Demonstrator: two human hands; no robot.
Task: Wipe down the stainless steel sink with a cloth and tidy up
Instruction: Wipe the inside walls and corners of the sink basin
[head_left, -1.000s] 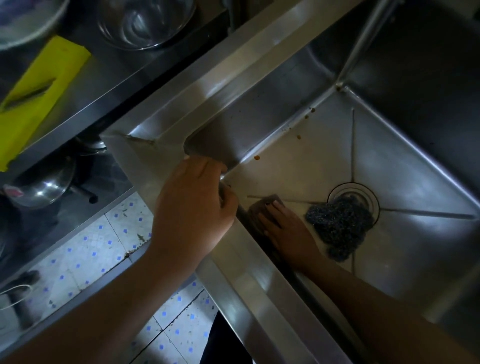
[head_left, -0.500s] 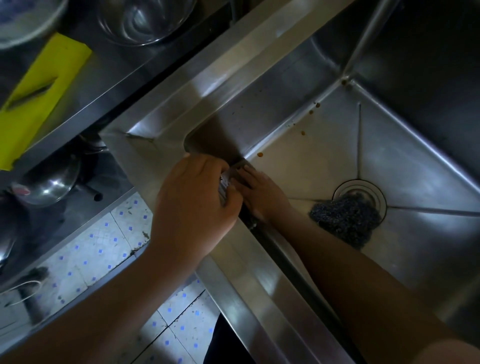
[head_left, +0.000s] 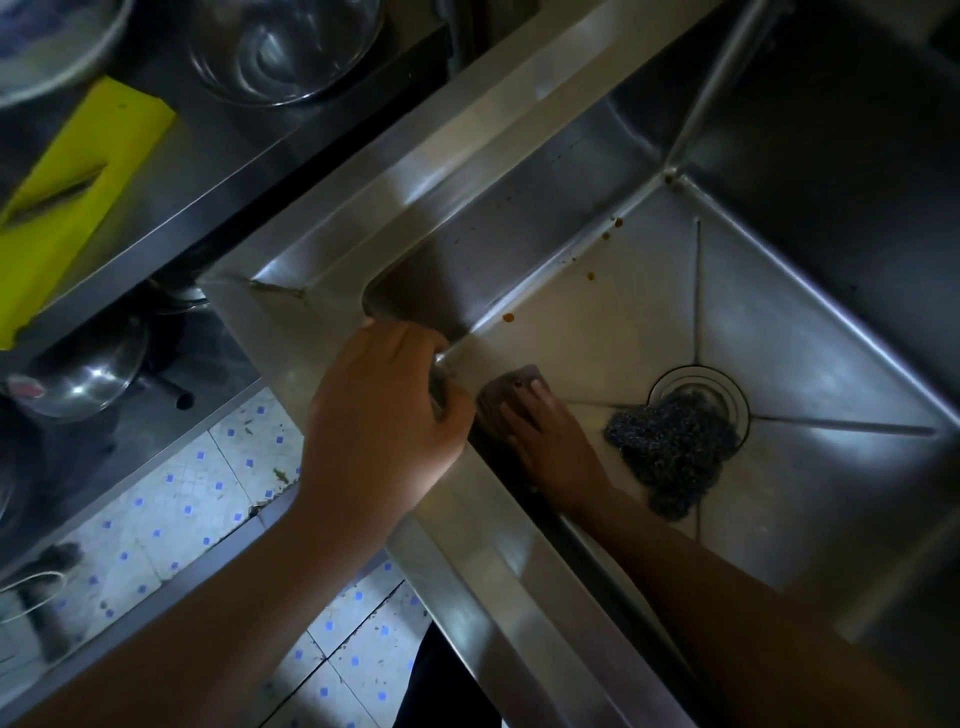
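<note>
A deep stainless steel sink (head_left: 810, 332) fills the right of the view. My left hand (head_left: 379, 415) grips the sink's front left rim corner, fingers curled over the edge. Down inside, my right hand (head_left: 545, 441) lies flat on a dark brownish cloth (head_left: 511, 382), pressing it against the sink floor beside the near wall. Most of the cloth is hidden under the fingers. A dark steel wool scourer (head_left: 670, 447) lies on the drain (head_left: 698, 382). Small brown specks (head_left: 508, 317) dot the floor along the left wall.
Left of the sink, a steel shelf holds a yellow slicer board (head_left: 67, 202) and a glass bowl (head_left: 283, 47). A metal bowl (head_left: 78, 376) sits on a lower shelf. White floor tiles with blue dots (head_left: 208, 493) show below.
My right hand slid the cloth up into the near left corner of the sink, then back down and right onto the floor. My left hand kept its grip on the rim.
</note>
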